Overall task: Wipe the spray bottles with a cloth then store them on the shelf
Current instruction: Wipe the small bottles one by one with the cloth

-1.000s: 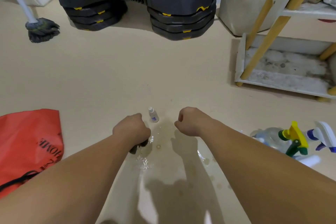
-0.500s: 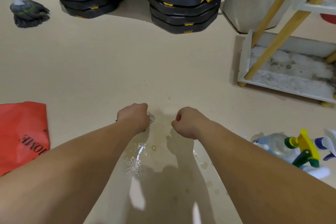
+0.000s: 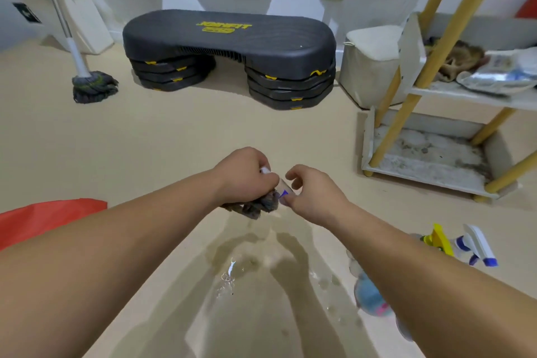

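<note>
- left hand (image 3: 242, 176): fingers clamped on small bottle (image 3: 282, 184) plus cloth (image 3: 255, 206); right hand (image 3: 312, 195) fingers pinch its base.
- I judge it light, stiff, wet-slick: hold the body, not the cap.

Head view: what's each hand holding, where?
Left hand grips the small bottle near its white cap, plus the dark cloth; right hand pinches the bottle's other end.

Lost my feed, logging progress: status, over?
Left hand grips cloth against small bottle. Right hand pinches its end. Other spray bottles on floor. Wet patch underneath.
</note>
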Tool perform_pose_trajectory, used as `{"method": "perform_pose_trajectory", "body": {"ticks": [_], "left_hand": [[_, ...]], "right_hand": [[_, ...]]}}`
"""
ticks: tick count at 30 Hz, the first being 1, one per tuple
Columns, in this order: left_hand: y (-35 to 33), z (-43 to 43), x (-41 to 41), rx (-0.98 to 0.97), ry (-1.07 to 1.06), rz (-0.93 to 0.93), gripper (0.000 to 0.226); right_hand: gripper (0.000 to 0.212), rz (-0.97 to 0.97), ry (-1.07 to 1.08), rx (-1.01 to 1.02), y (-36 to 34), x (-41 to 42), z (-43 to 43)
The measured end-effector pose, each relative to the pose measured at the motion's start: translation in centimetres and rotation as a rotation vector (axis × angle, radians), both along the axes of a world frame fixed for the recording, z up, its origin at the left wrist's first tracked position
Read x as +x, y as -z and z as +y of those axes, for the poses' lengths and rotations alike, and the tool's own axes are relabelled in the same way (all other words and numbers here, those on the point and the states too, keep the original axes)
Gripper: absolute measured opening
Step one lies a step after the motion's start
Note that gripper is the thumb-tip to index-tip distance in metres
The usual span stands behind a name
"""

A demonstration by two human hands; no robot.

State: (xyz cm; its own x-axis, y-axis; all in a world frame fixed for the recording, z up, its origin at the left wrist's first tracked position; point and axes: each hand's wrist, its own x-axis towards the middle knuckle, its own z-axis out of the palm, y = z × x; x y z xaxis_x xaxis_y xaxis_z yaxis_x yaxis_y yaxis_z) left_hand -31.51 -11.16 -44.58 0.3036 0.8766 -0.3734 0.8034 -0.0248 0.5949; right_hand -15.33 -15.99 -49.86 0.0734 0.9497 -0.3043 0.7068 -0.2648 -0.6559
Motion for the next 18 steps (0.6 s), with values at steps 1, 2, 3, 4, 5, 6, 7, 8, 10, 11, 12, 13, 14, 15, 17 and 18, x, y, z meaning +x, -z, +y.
{"method": "perform_pose_trajectory", "body": {"ticks": [1, 2, 3, 4, 5, 6, 7, 8, 10, 11, 12, 13, 14, 15, 17, 18], "left_hand": [[-1.9, -0.9, -0.2, 0.012, 0.001, -0.023, 0.02], [-3.7, -1.8, -0.4, 0.017, -0.004, -0.053, 0.02], [-5.4, -2.9, -0.7, 0.011, -0.017, -0.096, 0.021], [-7.0, -3.9, -1.0, 0.0, -0.036, -0.144, 0.021], [-8.5, -5.0, -1.3, -0.011, -0.058, -0.189, 0.021], [-9.7, -6.0, -1.6, -0.018, -0.075, -0.227, 0.021], [-10.7, -7.1, -1.9, -0.034, -0.095, -0.273, 0.022], [-11.4, -8.2, -2.2, -0.057, -0.126, -0.331, 0.022], [-12.3, -10.0, -2.6, -0.088, -0.211, -0.465, 0.024], [-12.5, -10.7, -2.6, -0.12, -0.274, -0.535, 0.027], [-12.8, -11.3, -2.5, -0.172, -0.34, -0.619, 0.032], [-12.8, -11.8, -2.5, -0.24, -0.422, -0.725, 0.036], [-12.7, -12.2, -2.5, -0.306, -0.523, -0.843, 0.039], [-12.6, -12.5, -2.5, -0.365, -0.62, -0.957, 0.039], [-11.8, -13.1, -2.6, -0.454, -0.742, -1.115, 0.037], [-11.6, -13.6, -2.5, -0.481, -0.768, -1.145, 0.037]], "right_hand": [[0.033, 0.021, -0.028, 0.031, -1.6, 0.4, -0.6], [0.028, 0.051, -0.059, 0.054, -3.3, 0.6, -1.2], [0.025, 0.079, -0.09, 0.073, -5.1, 0.7, -1.8], [0.024, 0.097, -0.111, 0.096, -6.7, 0.6, -2.5], [0.023, 0.102, -0.12, 0.121, -8.2, 0.5, -3.2], [0.022, 0.099, -0.122, 0.143, -9.5, 0.2, -4.0], [0.02, 0.098, -0.123, 0.158, -10.7, -0.1, -4.9], [0.02, 0.102, -0.112, 0.166, -11.7, -0.4, -5.8], [0.022, 0.155, -0.037, 0.15, -13.5, -0.6, -7.7], [0.024, 0.212, 0.024, 0.123, -14.3, -0.5, -8.5], [0.024, 0.277, 0.095, 0.091, -15.2, -0.2, -9.3], [0.022, 0.344, 0.164, 0.054, -16.1, 0.2, -10.0], [0.018, 0.417, 0.222, 0.01, -16.9, 0.6, -10.6], [0.017, 0.496, 0.268, -0.034, -17.7, 0.9, -11.2], [0.019, 0.651, 0.326, -0.103, -18.7, 1.5, -12.1], [0.018, 0.714, 0.336, -0.124, -19.0, 1.7, -12.5]]}}
